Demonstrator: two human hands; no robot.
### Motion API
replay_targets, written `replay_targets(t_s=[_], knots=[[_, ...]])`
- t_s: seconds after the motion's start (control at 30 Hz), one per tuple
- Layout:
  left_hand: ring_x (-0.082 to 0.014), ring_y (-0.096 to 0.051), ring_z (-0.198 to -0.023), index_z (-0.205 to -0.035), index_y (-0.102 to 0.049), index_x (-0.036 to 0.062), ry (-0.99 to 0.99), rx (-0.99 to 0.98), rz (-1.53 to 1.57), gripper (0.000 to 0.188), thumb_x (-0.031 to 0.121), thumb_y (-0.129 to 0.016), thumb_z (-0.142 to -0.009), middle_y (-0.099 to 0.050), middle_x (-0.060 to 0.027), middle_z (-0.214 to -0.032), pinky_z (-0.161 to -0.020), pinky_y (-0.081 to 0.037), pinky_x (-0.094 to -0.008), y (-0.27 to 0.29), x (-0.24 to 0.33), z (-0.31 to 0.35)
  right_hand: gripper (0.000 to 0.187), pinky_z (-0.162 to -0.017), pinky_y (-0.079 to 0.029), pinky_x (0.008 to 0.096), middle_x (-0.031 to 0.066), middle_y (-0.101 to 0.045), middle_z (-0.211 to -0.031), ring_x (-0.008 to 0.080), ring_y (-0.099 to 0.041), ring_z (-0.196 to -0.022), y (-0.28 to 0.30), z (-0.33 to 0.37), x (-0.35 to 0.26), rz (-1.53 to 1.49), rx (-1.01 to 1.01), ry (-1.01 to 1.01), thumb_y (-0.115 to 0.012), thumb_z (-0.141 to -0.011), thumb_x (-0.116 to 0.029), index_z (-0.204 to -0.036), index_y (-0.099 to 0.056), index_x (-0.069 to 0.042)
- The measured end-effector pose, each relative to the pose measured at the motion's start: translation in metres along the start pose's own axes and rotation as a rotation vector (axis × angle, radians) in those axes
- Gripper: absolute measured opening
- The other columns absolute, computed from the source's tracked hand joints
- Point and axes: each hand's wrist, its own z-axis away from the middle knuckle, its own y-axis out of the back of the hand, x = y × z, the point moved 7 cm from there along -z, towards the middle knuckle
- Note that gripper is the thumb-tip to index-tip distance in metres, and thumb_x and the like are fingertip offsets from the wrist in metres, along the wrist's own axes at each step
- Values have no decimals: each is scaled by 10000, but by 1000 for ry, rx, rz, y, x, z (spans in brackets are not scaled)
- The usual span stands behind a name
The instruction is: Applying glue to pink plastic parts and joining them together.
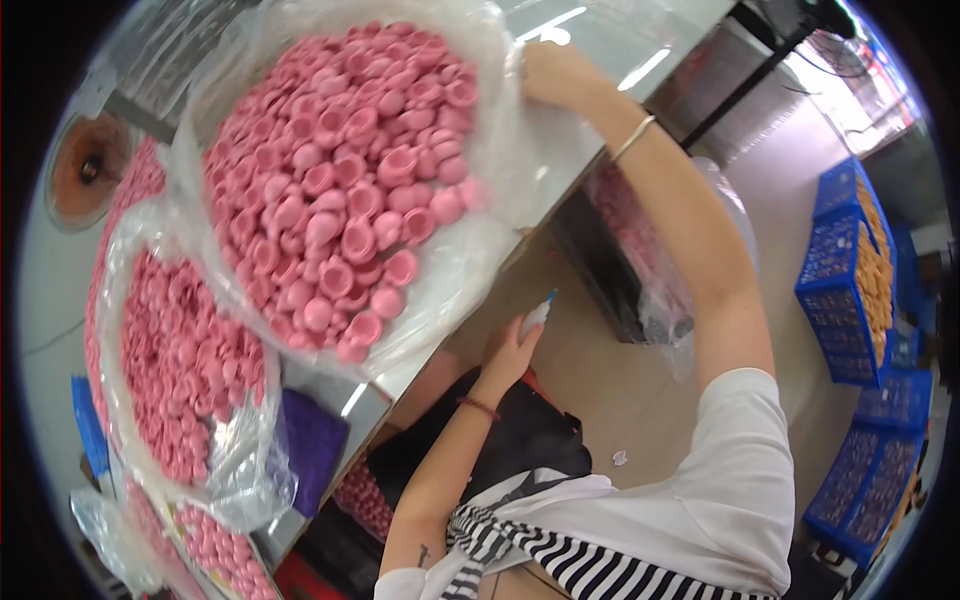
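Note:
A large clear plastic bag (440, 295) lies opened out on the table, heaped with small pink cup-shaped pieces (350, 170). At its far right edge is my right hand (556, 76), resting low at the tabletop with its fingers curled in. Whether it pinches the bag's edge or some small piece, I cannot make out. My left hand (512, 350) is below the table's near edge, closed round a white tube (537, 316) with a thin blue tip. The tube points up and away from me, apart from the pink pieces.
Another bag of pink pieces (180, 370) sits at the left, beside a purple cloth (312, 445). Blue crates (835, 290) stand stacked on the floor at the right. Beside the table is a dark bin (600, 265) with a plastic bag; a black stand (745, 90) rises behind.

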Motion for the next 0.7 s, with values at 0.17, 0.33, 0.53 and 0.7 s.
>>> replay_targets(t_s=[0.17, 0.33, 0.53, 0.7], knots=[[-376, -545, -868, -906, -570, -16, -139, 48, -48, 341, 317, -533, -843, -569, -212, -894, -730, -436, -405, 13, -19, 5, 215, -695, -501, 414, 195, -633, -791, 343, -624, -786, -17, 14, -19, -25, 175, -88, -500, -691, -144, -779, -642, -8], [-358, -560, -822, -902, -573, -20, -164, -38, 67, 348, 320, -521, -850, -576, -214, -852, -679, -432, -394, 5, 7, 7, 225, -654, -474, 384, 165, -626, -820, 332, -611, -757, 3, 113, 13, -436, 411, -264, -493, -731, -127, -904, -560, 2], [-356, -587, -719, -961, -580, -5, -133, 2, 196, 375, 348, -505, -858, -608, -209, -798, -636, -445, -401, 4, -7, 3, 235, -643, -406, 322, 118, -492, -727, 204, -500, -682, -63, 229, 12, -857, 737, -304, -528, -860, -220, -906, -430, -11], [-363, -592, -723, -977, -584, 13, -105, -46, 105, 373, 357, -504, -857, -609, -211, -790, -639, -449, -411, 12, 9, 15, 244, -613, -421, 305, 100, -517, -696, 189, -518, -630, -145, 272, -28, -1048, 189, -480, -499, -885, -259, -943, -475, -23]])
